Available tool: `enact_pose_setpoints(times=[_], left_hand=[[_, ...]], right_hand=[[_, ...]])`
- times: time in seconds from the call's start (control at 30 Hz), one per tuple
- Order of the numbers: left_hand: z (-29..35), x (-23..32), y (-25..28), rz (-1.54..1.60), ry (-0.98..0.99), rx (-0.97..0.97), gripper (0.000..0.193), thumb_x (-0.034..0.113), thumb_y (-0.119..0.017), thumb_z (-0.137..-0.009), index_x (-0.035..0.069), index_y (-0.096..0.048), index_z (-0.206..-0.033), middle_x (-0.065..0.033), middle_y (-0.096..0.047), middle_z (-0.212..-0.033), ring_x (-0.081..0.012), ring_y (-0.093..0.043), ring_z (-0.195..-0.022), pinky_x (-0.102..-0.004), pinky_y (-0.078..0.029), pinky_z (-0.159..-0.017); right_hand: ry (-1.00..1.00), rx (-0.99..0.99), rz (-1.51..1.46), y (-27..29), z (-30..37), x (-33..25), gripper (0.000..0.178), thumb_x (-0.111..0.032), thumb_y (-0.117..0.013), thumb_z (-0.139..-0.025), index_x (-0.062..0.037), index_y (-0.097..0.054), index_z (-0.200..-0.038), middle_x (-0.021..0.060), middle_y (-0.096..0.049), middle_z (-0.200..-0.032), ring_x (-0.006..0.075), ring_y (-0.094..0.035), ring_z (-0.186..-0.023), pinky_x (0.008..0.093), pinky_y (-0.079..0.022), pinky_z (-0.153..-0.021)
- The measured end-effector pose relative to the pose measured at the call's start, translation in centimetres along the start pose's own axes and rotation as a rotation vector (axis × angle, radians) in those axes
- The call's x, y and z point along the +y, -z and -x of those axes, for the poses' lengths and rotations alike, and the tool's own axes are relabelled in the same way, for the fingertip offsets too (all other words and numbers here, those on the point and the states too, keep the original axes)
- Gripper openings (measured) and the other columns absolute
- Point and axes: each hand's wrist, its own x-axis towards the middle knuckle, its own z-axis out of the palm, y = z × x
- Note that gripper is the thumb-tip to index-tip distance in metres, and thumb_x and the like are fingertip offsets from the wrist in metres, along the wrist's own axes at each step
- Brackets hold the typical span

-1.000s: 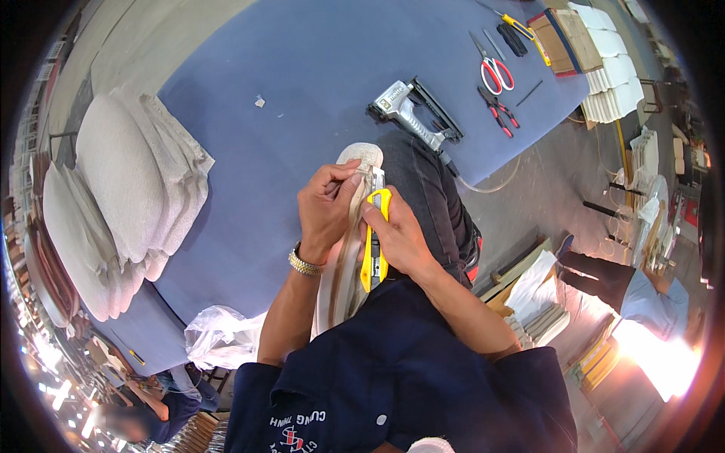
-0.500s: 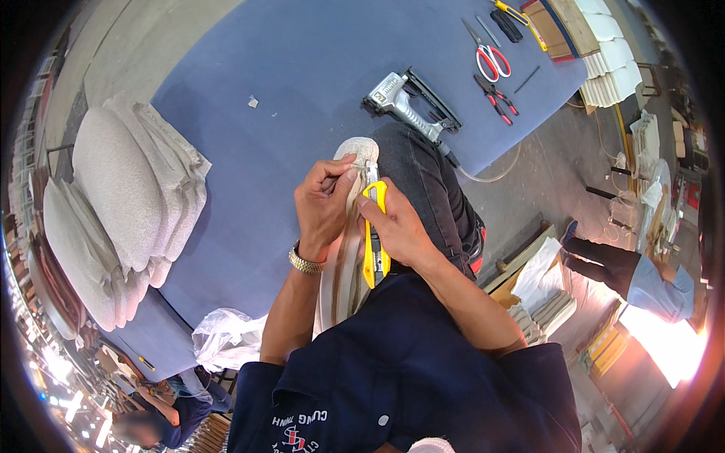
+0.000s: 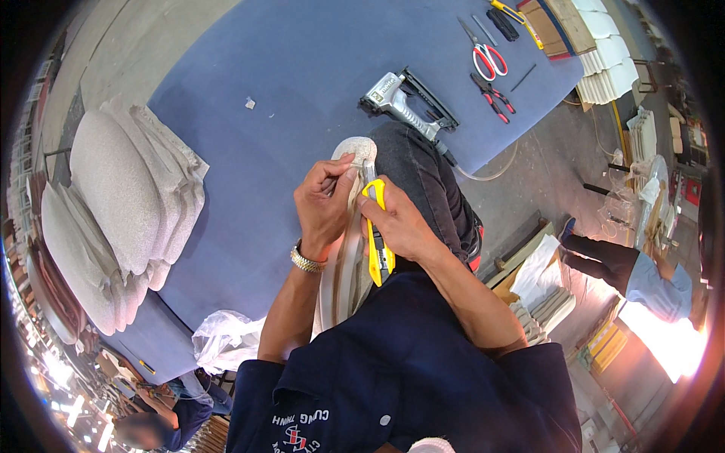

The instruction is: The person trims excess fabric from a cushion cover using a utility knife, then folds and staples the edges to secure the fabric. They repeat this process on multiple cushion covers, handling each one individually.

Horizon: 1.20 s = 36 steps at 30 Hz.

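A long, narrow fabric-covered padded piece [image 3: 353, 149] with a pale speckled cover lies along my lap, its rounded end pointing away from me. Near that end, my left hand [image 3: 321, 200] pinches the cover's edge between thumb and fingers. My right hand [image 3: 404, 221] grips a yellow utility knife [image 3: 382, 260], thumb pressed along the handle. Its blade reaches up beside the piece's rounded end, close to my left fingertips. Whether the blade is cutting into the cloth, I cannot tell.
On the blue table [image 3: 249, 174] lie a staple gun [image 3: 408, 106] with an air hose, red-handled scissors [image 3: 489, 60] and pliers [image 3: 492, 98]. Stacked speckled covers [image 3: 124, 189] stand at left, by a plastic bag [image 3: 226, 340]. A person [image 3: 642, 275] is at far right, another at lower left.
The knife has tilted a little, its handle's near end shifting slightly right. My left hand keeps its pinch on the cover in nearly the same place.
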Motion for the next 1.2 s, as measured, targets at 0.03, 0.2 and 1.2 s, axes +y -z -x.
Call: enact_pose_setpoints(times=[0.03,0.2,1.2], left_hand=[[0.0,0.0,-0.1,-0.003,-0.004,0.010,0.007,-0.003,-0.067,-0.096,-0.005,-0.067,-0.103,-0.0169,-0.072,-0.119,-0.0174,-0.069,-0.109,-0.0295,-0.057,-0.095],[0.1,-0.2,-0.3,-0.013,-0.017,0.018,0.008,0.000,-0.067,-0.098,-0.004,-0.068,-0.105,-0.0173,-0.073,-0.121,-0.0117,-0.068,-0.101,-0.0258,-0.056,-0.089],[-0.8,-0.3,-0.1,0.101,0.021,0.106,0.009,0.004,-0.067,-0.100,-0.004,-0.065,-0.105,-0.0150,-0.076,-0.106,-0.0125,-0.070,-0.092,-0.0251,-0.057,-0.081]], right_hand=[[-0.015,-0.002,0.002,0.0,0.0,-0.1,0.024,-0.020,-0.054,-0.104,0.0017,-0.047,-0.112,0.0104,-0.060,-0.077,0.0195,-0.064,-0.059,0.0354,-0.054,-0.053],[0.063,0.033,0.117,0.3,-0.5,1.2,0.027,-0.021,-0.055,-0.103,0.0045,-0.050,-0.109,0.0133,-0.060,-0.083,0.0220,-0.066,-0.070,0.0385,-0.054,-0.064],[0.130,0.231,0.500,1.4,3.8,-0.8,0.035,-0.025,-0.065,-0.096,0.0013,-0.051,-0.115,0.0180,-0.068,-0.078,0.0349,-0.072,-0.076,0.0454,-0.056,-0.071]])
